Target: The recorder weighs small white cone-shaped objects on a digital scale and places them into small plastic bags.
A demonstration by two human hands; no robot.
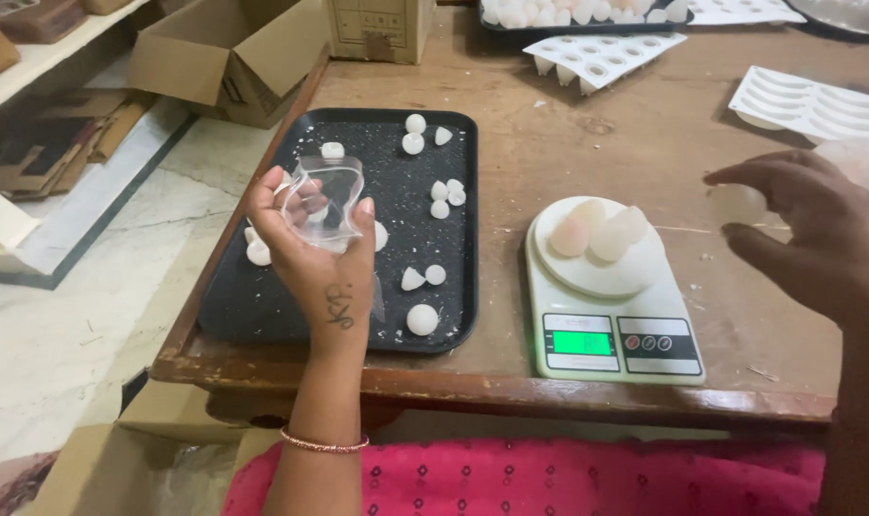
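Observation:
My left hand (315,244) is raised over the black tray (253,306) and grips a small clear plastic pouch (325,196), held open at the top. My right hand (817,234) hovers to the right of the white kitchen scale (611,330) and pinches a pale translucent ball (738,203) between thumb and fingers. Three similar pale pieces (597,232) lie on the scale's round platform, and its green display is lit. Several white round and cone-shaped pieces (422,318) lie scattered on the tray.
The wooden table (568,134) carries white moulded trays (602,53) at the back and a white ribbed mould (812,100) at the right. Cardboard boxes (229,53) stand off the table's left corner, above a marble floor. A pink cloth covers my lap.

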